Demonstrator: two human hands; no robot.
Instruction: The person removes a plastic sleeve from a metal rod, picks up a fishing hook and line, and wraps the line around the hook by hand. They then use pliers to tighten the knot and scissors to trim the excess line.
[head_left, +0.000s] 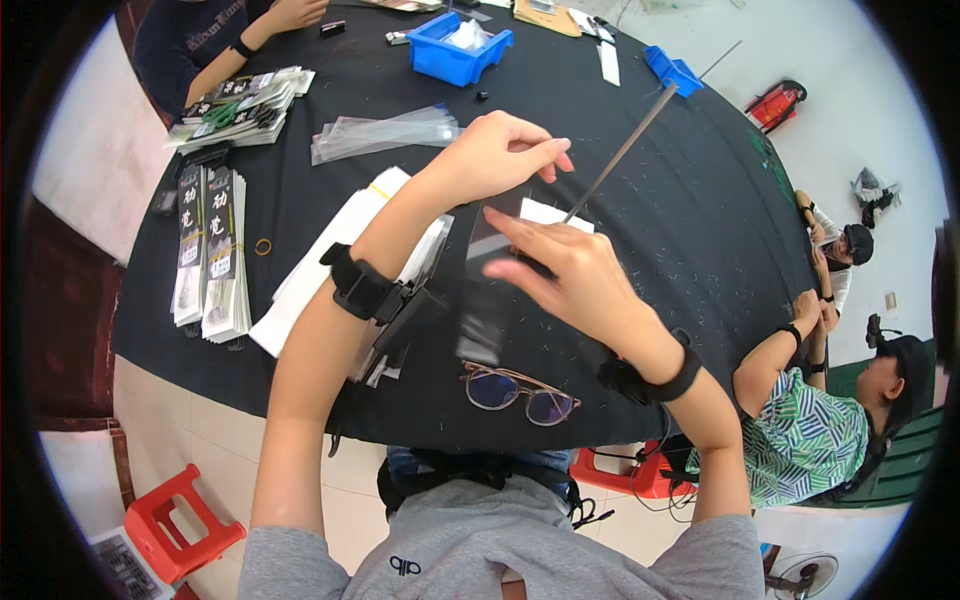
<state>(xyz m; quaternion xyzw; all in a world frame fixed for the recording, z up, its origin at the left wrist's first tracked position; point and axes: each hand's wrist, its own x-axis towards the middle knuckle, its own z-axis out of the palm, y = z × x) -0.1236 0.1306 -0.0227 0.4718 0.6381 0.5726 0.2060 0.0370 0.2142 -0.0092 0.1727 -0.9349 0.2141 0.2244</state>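
While both hands work above the black tablecloth (pixel 740 250), the left hand (pixel 505 155) has thumb and fingertips close together; whether it pinches anything cannot be told. The right hand (pixel 575 265), palm down, has thumb and forefinger apart beside a blurred clear sleeve (pixel 481 335), which lies between the hands and the near table edge, probably for direct access. Loose clear strips (pixel 380 137) are fanned beyond the left forearm, presumably for single pickup. Packaged bundles (pixel 225 290) stand apart at left, likely to prevent mixing.
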